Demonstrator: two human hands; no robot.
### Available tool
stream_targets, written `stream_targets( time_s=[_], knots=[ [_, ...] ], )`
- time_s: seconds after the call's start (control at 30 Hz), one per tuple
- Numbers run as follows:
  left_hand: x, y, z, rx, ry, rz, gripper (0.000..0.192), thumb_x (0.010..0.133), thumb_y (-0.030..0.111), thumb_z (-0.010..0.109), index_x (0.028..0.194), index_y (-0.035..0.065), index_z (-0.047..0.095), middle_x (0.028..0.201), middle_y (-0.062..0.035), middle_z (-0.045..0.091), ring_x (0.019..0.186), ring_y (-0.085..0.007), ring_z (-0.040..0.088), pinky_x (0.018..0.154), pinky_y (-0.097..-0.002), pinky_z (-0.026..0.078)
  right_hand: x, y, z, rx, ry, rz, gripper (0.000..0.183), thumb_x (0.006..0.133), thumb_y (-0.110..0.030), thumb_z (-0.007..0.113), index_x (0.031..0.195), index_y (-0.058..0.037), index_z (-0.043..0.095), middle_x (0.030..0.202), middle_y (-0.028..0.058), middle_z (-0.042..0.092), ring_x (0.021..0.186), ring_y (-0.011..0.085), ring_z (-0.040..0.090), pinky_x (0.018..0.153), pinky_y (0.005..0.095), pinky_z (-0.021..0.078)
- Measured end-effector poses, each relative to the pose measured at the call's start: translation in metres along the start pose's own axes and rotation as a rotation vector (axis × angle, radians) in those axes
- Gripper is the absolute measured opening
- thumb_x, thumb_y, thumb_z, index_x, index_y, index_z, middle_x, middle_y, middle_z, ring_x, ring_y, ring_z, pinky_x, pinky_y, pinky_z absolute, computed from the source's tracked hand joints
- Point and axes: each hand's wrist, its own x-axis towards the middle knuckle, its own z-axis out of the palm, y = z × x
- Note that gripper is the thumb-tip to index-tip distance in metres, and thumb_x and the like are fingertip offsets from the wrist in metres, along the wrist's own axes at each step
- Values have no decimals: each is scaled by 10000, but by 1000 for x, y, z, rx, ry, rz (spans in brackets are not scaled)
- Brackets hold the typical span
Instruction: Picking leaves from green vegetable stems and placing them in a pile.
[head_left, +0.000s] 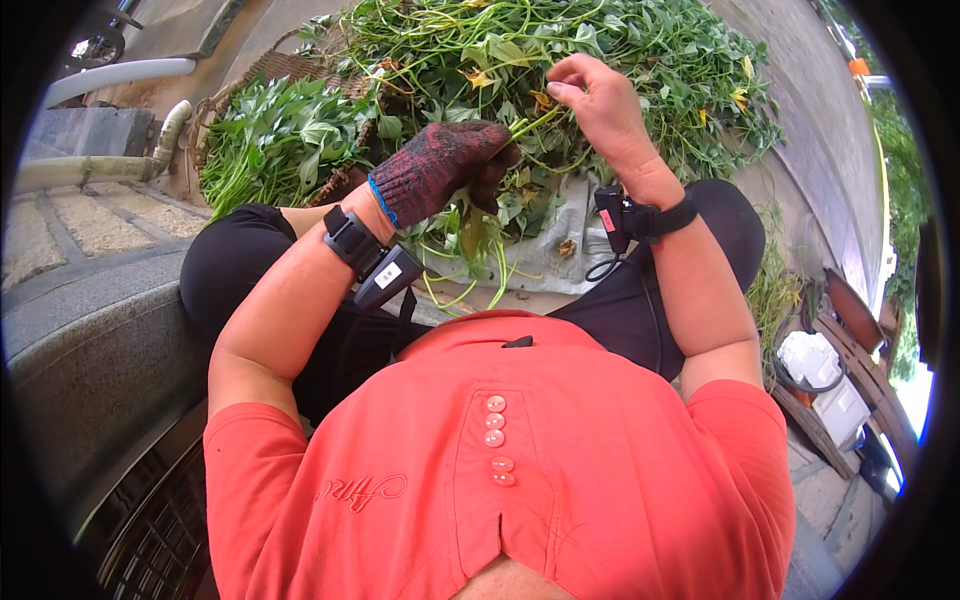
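My left hand (461, 169), in a dark red and black knit glove, is closed around cut green stems (535, 126). Their ends point up and right, while leaves (472, 232) hang below the glove. Bare, my right hand (600, 105) is raised just beyond those stem ends. Its thumb and forefinger are slightly apart, and I see nothing between them. Behind both hands spreads a large heap of leafy vines (645, 45), which look like sweet potato vines, with some yellowed leaves. At the left, picked leafy shoots (285, 135) lie in a woven basket (281, 66).
A pale plastic sheet (536, 255) lies under the heap's near edge. Pipes (90, 171) and a stone ledge (97, 300) are to the left. A dark crate (157, 525) stands at lower left. White foam pieces (810, 360) sit beside boards (855, 345) at right.
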Motion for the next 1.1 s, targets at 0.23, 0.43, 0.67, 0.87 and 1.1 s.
stream_targets(
  time_s=[0.23, 0.43, 0.67, 0.87, 1.1],
  knots=[
    [-5, 24, -13, -15, 198, 6, 290, 948, 344, 612, 924, 59, 661, 656, 14, 544, 531, -104, 514, 505, -263, 428, -18, 1, 6, 591, -569, 150, 154, 937, -113, 561, 1008, -56, 685, 849, 22, 702, 668, 126, 630, 548, 288, 505],
    [-5, 24, 20, 216, 82, -91, 277, 948, 352, 609, 877, 91, 665, 577, 63, 468, 432, -36, 380, 398, -214, 270, -32, -16, 21, -330, -3, -115, 126, 890, -205, 600, 919, -105, 671, 857, 73, 701, 757, 304, 664, 637, 390, 509],
    [-6, 32, 20, 497, 188, 245, 181, 958, 213, 585, 957, 69, 694, 648, 34, 536, 516, -35, 457, 438, -216, 357, -26, -11, 21, -94, 214, -123, 191, 851, -271, 597, 847, -128, 724, 695, 83, 677, 645, 299, 654, 566, 408, 492],
    [-29, 30, 35, 496, 123, 356, 229, 925, 279, 650, 986, 71, 724, 700, 25, 606, 552, -31, 507, 450, -208, 380, -3, 24, 20, -216, 202, 228, 188, 871, -168, 555, 903, -61, 706, 694, 107, 656, 512, 262, 629, 483, 397, 491],
    [-66, 86, -17, 139, 434, 596, 333, 1004, 360, 546, 861, 61, 579, 674, -59, 580, 554, -185, 579, 536, -318, 509, 20, 143, -164, 356, 940, 214, 285, 796, 59, 555, 1065, 82, 646, 771, 138, 625, 474, 199, 603, 385, 269, 448]
  ],
)
